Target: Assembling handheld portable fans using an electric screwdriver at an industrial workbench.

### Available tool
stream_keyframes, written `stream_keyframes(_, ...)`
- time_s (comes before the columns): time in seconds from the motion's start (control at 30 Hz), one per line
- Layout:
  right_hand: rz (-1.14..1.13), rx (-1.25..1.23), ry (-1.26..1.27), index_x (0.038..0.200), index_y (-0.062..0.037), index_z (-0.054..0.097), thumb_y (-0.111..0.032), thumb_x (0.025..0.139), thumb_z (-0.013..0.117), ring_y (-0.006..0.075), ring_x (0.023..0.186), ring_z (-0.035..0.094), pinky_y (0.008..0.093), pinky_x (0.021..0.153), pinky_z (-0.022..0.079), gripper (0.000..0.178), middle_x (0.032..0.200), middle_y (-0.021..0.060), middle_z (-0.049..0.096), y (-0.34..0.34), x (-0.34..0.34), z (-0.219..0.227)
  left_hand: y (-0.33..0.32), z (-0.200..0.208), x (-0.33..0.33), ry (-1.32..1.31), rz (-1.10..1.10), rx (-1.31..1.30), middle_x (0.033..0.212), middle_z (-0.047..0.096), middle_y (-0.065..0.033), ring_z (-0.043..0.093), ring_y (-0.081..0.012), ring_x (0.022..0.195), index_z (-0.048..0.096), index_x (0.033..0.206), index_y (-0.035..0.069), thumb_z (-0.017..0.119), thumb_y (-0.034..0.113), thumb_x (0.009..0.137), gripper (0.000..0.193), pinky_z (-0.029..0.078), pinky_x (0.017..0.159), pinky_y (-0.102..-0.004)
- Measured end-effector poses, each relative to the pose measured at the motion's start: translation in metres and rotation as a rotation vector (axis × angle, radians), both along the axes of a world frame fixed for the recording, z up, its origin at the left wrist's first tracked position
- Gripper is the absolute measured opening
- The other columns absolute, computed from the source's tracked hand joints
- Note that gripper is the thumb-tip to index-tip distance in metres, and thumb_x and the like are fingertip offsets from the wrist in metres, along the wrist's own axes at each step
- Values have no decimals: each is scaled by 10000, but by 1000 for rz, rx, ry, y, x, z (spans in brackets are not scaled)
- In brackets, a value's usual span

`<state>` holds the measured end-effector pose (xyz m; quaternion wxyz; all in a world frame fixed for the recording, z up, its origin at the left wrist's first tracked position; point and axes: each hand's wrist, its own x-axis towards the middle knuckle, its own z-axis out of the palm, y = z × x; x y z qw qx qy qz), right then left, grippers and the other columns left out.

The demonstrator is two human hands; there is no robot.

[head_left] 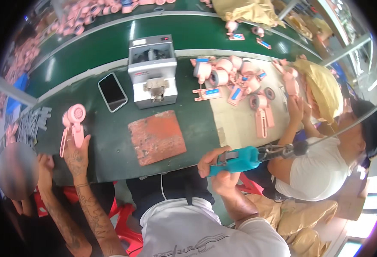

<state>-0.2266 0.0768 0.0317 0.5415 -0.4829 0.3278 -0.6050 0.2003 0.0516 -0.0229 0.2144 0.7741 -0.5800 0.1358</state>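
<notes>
My left hand (75, 157) is closed around the lower part of a pink handheld fan (77, 114) at the table's left. A narrow pink handle piece (63, 143) sits beside it, by my fingers. At the table's front edge, right of centre, my right hand (221, 171) grips a teal power screwdriver (240, 160). It is held sideways, and a cable (321, 139) with metal clips runs from its right end to the upper right. The screwdriver's tip is hidden by my hand. A worn reddish board (157, 137) lies flat between my hands.
A grey screw-feeder machine (153, 70) stands behind the board, with a phone (112, 92) to its left. Several pink fans (227, 70) are piled at right. A co-worker in white (317, 167) sits right; another's hand (45, 166) is near my left hand. Grey strips (33, 122) lie far left.
</notes>
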Motion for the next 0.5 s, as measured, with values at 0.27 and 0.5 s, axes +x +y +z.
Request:
stream_keyframes(0.27, -31, 41, -12, 1060, 48, 552, -644, 836, 731, 188, 595, 588, 315, 538, 470, 750, 675, 76, 564, 2, -18, 0, 2, -2, -7, -109, 88, 204, 1342, 639, -196, 606, -383, 1228, 526, 1429, 1, 706, 474, 925, 714, 469, 1035, -476)
stream_keyframes(0.5, -43, 62, 25, 1053, 52, 558, -634, 806, 767, 183, 608, 594, 308, 545, 473, 758, 683, 77, 573, 8, -26, -2, -5, 40, -76, -162, 94, -97, 1256, 658, -185, 589, -381, 1209, 602, 1330, 13, 760, 299, 910, 532, 452, 1033, -478)
